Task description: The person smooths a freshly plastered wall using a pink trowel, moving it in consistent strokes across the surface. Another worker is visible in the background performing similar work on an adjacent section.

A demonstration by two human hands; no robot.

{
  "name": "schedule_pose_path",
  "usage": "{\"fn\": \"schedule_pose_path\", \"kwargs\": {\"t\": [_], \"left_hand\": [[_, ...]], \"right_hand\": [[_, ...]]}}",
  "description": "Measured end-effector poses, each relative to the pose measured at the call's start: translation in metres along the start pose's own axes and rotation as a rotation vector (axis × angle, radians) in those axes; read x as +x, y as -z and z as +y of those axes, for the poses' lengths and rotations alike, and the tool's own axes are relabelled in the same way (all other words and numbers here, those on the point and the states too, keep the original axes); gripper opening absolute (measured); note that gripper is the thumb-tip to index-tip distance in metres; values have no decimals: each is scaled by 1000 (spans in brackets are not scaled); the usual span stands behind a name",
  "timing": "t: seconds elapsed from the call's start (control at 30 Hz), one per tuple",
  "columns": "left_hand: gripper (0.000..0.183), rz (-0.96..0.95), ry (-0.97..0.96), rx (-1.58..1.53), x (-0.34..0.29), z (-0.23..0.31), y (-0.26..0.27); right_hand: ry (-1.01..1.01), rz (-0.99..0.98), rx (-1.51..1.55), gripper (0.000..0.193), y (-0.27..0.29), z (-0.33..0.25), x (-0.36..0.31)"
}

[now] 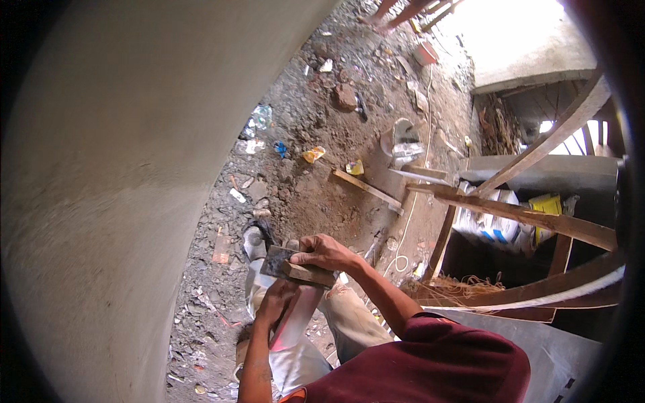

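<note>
In front of my knees, my right hand (324, 254) is closed around a short wooden block (310, 275), its thumb pressed near a dark grey, flat-faced piece (274, 263). Whether the block and the grey piece are joined, I cannot tell. Just below, my left hand (277, 302) is closed at the side of a long pale flat piece (299, 314) with a reddish lower end. Its upper end meets the underside of the block. The left fingers are partly hidden.
A smooth plastered wall (121, 168) curves along my left. Rubble, litter and a loose wooden strip (368, 191) lie on the dirt floor (322, 201). A wooden frame (510, 213) stands at right, with bags (494, 218) behind it. A thin cord (416, 221) crosses the ground.
</note>
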State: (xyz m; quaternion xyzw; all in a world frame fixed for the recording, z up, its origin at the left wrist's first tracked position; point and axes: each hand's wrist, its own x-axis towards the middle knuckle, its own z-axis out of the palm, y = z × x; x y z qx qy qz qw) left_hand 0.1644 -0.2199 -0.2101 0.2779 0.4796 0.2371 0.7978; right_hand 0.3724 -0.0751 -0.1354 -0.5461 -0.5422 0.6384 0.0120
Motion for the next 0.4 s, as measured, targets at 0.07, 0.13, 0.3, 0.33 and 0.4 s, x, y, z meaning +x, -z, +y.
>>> {"fn": "schedule_pose_path", "kwargs": {"t": [0.07, 0.13, 0.3, 0.33, 0.4], "left_hand": [[34, 14, 24, 154, -24, 21, -8], [38, 42, -30, 175, -45, 36, -14], [45, 243, -34, 287, -85, 79, -21], [45, 261, 27, 333, -92, 89, -23], [47, 313, -51, 381, -103, 94, -28]], "right_hand": [[-32, -50, -104, 48, -4, -20, -11], [73, 2, -82, 46, -19, -21, -22], [481, 371, -515, 46, -36, -57, -64], [442, 272, -494, 47, -38, -65, -74], [357, 103, -459, 49, -41, -75, -90]]}}
